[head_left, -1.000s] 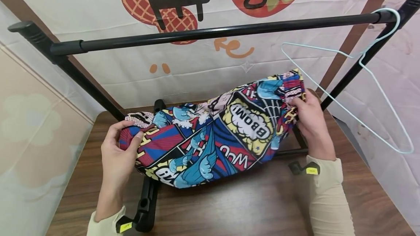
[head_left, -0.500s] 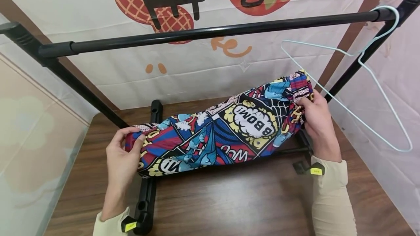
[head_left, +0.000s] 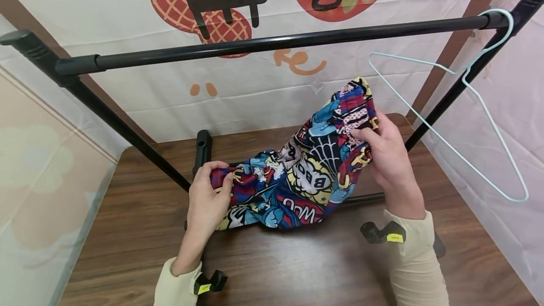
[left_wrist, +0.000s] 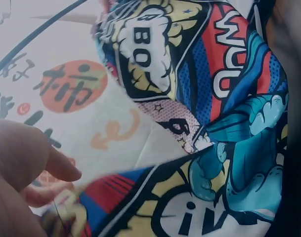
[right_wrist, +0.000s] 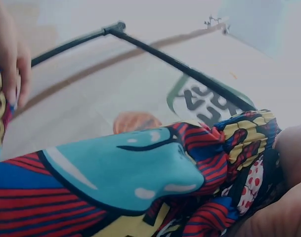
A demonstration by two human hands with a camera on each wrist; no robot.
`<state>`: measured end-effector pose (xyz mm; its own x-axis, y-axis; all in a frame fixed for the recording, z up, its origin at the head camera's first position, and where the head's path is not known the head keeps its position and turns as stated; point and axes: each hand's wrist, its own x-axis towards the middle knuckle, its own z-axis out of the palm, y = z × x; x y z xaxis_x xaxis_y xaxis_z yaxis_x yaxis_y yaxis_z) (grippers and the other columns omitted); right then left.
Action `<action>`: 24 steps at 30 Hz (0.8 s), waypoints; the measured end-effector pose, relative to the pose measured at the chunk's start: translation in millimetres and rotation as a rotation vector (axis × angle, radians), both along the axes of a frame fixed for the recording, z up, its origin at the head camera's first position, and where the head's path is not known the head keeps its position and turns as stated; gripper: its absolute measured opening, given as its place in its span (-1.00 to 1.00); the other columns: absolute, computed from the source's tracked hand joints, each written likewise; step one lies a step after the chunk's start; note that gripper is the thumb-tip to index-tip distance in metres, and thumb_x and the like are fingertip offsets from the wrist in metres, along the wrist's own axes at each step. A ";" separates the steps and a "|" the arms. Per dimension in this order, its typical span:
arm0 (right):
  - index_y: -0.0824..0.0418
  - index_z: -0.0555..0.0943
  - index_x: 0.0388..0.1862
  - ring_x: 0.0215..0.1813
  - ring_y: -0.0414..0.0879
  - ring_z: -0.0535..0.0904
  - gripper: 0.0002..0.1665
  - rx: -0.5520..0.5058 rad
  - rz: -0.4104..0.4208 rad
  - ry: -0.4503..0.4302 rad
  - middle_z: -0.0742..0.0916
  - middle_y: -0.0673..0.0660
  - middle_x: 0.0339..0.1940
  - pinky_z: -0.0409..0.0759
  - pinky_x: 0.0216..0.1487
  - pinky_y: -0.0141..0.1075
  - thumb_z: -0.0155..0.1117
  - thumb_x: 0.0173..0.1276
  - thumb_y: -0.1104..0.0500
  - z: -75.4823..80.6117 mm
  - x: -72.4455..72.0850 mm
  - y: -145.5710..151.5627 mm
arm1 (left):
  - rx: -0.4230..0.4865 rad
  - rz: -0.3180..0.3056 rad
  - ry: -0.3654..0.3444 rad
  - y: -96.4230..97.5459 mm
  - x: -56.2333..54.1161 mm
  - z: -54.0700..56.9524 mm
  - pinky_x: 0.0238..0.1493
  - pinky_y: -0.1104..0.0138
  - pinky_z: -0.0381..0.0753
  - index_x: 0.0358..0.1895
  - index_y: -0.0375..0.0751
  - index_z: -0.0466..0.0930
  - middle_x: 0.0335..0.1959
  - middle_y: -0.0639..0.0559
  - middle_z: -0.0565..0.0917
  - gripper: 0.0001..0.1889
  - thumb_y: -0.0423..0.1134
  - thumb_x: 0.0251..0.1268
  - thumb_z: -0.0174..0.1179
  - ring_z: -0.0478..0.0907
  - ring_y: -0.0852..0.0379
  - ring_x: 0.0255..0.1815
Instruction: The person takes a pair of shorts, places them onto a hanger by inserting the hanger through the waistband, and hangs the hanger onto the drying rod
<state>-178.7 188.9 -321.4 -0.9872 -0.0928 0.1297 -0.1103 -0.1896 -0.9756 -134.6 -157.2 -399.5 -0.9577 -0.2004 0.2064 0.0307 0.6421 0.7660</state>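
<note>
Comic-print shorts in blue, red, yellow and black hang stretched between my two hands, sagging in the middle. My right hand pinches the gathered elastic waistband, thumb on top, and holds that end higher. At the lower left end, my left hand pinches the cloth between thumb and fingers. The left wrist view has the printed shorts spread out beyond my left hand. In the right wrist view the puckered waistband lies against my right hand.
A black garment rack spans the scene above the shorts, its foot on the wooden tabletop. A pale blue wire hanger hangs at the bar's right end. A printed cloth backdrop stands behind.
My left hand has moved right with its end of the shorts, while the right hand has come slightly left and turned its end up. The cloth has gone from stretched out to bunched.
</note>
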 end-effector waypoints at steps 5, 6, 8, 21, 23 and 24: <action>0.16 0.30 0.52 -0.06 -0.18 0.74 -0.46 0.017 0.051 0.003 0.63 0.11 0.11 0.80 -0.13 -0.32 0.07 0.63 0.26 3.1 5.4 -16.0 | -0.075 0.001 -0.037 10.9 6.0 3.9 0.07 -0.04 0.40 0.26 -0.26 0.50 0.30 -0.33 0.41 -0.63 -0.17 0.54 0.22 0.37 -0.26 0.23; 0.16 0.29 0.52 -0.05 -0.17 0.74 -0.45 0.019 0.060 -0.001 0.63 0.11 0.11 0.80 -0.11 -0.32 0.07 0.63 0.26 2.9 6.2 -19.1 | -0.097 0.003 -0.037 14.0 8.6 5.3 0.16 -0.11 0.36 0.29 -0.28 0.48 0.37 -0.37 0.33 -0.60 -0.15 0.54 0.22 0.28 -0.30 0.32; 0.17 0.27 0.54 -0.03 -0.17 0.74 -0.44 0.026 0.080 -0.003 0.63 0.11 0.13 0.80 -0.09 -0.31 0.06 0.62 0.27 2.4 7.7 -25.5 | -0.139 -0.013 -0.026 21.1 15.4 9.6 0.30 -0.21 0.24 0.34 -0.29 0.42 0.51 -0.40 0.15 -0.52 -0.12 0.53 0.25 0.06 -0.35 0.49; 0.13 0.21 0.60 0.04 -0.13 0.74 -0.33 0.060 0.203 -0.072 0.60 0.26 0.27 0.80 -0.02 -0.22 0.09 0.58 0.27 -4.8 18.1 -67.6 | -0.095 -0.445 0.206 72.6 54.5 38.0 0.51 -0.12 0.47 0.67 -0.01 0.06 0.60 -0.08 0.23 -0.01 0.05 0.30 0.49 0.24 -0.03 0.58; 0.11 0.21 0.61 0.04 -0.14 0.74 -0.36 0.047 0.247 -0.067 0.60 0.23 0.26 0.80 -0.02 -0.21 0.06 0.63 0.22 -8.3 19.5 -73.7 | -0.076 -0.457 0.175 77.3 52.4 35.2 0.50 -0.15 0.47 0.70 0.10 -0.01 0.62 -0.07 0.18 0.10 0.10 0.22 0.53 0.25 -0.06 0.58; 0.11 0.20 0.61 0.04 -0.14 0.73 -0.38 0.037 0.277 -0.062 0.60 0.23 0.26 0.80 -0.01 -0.21 0.04 0.65 0.19 -9.9 20.3 -76.2 | -0.058 -0.461 0.159 78.7 51.1 33.3 0.49 -0.15 0.49 0.72 0.15 -0.06 0.63 -0.07 0.16 0.15 0.11 0.18 0.56 0.27 -0.06 0.58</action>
<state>-158.4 112.7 -331.3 -0.9295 -0.3637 0.0617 0.0006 -0.1688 -0.9857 -83.5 -78.6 -366.2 -0.8996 0.2533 0.3559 0.4358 0.5758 0.6917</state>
